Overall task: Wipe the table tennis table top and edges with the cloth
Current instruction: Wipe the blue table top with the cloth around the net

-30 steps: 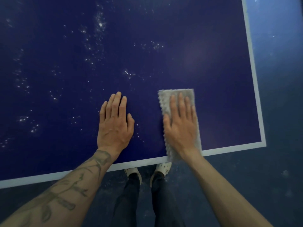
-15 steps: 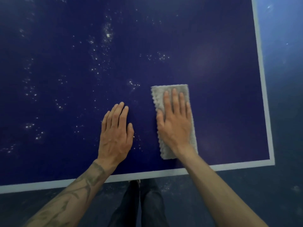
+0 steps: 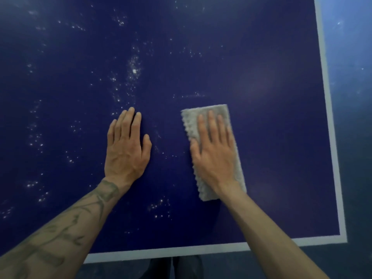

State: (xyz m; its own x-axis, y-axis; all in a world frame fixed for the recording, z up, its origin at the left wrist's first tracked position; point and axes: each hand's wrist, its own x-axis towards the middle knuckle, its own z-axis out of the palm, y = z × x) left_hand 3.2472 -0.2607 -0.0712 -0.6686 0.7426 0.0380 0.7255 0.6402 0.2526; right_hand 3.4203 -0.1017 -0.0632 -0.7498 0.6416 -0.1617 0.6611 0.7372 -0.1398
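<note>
The dark blue table tennis table (image 3: 271, 121) fills most of the view, with a white line along its near and right edges. A folded grey cloth (image 3: 201, 117) lies flat on the top, right of centre. My right hand (image 3: 215, 152) presses on the cloth with straight fingers, palm down. My left hand (image 3: 126, 150) rests flat on the bare table top a hand's width to the left of the cloth. White dust specks (image 3: 133, 71) are scattered over the left and middle of the surface.
The table's near right corner (image 3: 343, 238) shows at the lower right. Beyond the right edge lies a blue floor (image 3: 350, 57). My dark trouser legs (image 3: 173, 268) show below the near edge.
My right hand has pushed the cloth forward, away from the near edge. My left hand has also shifted further onto the table. The view has moved in over the table.
</note>
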